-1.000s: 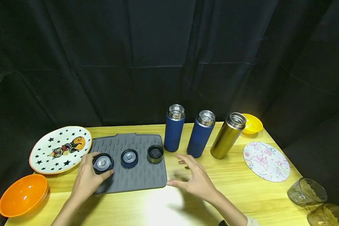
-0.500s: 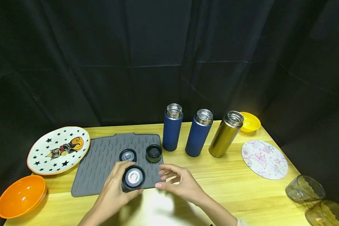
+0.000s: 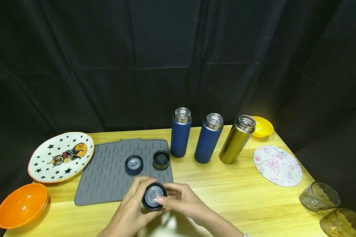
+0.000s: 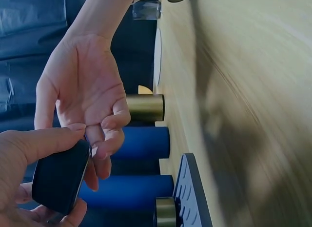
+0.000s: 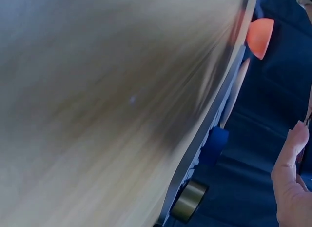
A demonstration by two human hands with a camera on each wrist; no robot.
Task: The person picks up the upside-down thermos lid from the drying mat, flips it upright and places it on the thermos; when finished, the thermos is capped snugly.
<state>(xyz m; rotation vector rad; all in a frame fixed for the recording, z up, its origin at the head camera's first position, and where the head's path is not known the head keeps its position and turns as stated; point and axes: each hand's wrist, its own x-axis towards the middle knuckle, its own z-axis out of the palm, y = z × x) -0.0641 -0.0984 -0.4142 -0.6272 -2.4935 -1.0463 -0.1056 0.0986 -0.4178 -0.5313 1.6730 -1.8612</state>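
A dark bottle lid, its pale inner side facing up, is gripped by my left hand between the thumb and fingers. My right hand meets it from the right. The right thumb lies over the lid's inner side, and the fingers curl by its edge. In the left wrist view the lid shows its dark outer wall, with my right hand palm-side behind it. On the grey mat lie a navy lid and a gold-sided lid.
Two uncapped blue bottles and a gold bottle stand behind the hands. A patterned plate and orange bowl are left. A yellow bowl, floral disc and two glasses are right.
My left hand has lifted the dark lid off the mat's left side and carried it right, toward me. My right hand has come left and met the lid.
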